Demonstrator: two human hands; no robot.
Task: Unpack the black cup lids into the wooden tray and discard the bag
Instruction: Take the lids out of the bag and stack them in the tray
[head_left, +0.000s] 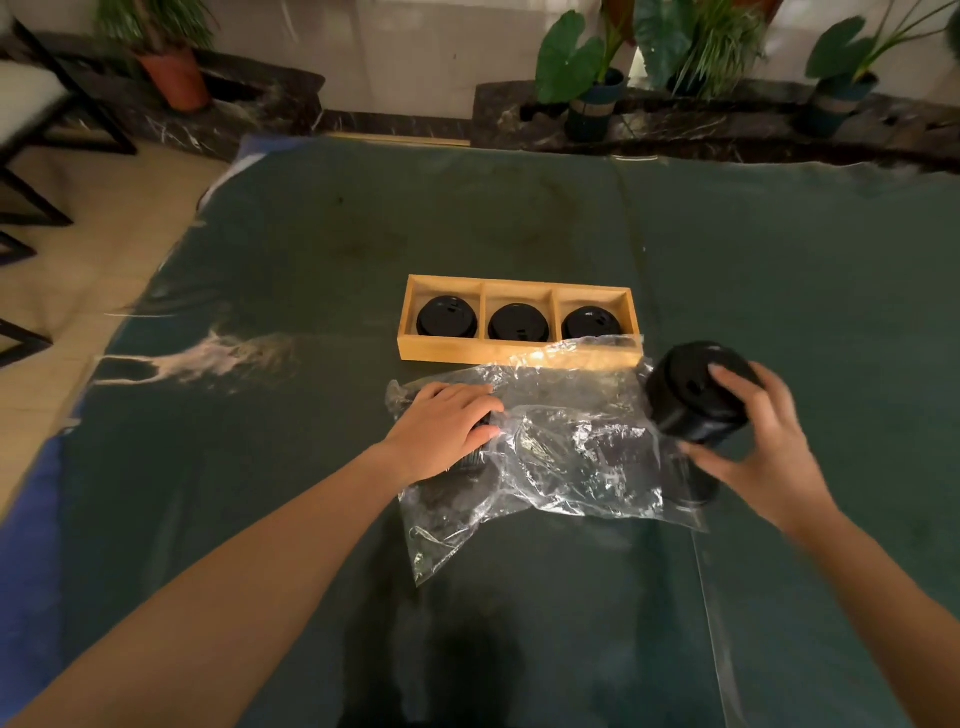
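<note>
Left hand (441, 426) presses bag (571, 467); right hand (753, 447) grips lids (691, 395).

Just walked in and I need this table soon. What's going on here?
A person is unpacking cup lids. The right hand grips a stack of black lids over the right end of the clear plastic bag, which the left hand presses down. The wooden tray already holds lids in all three compartments. The bag isn't discarded yet.
</note>
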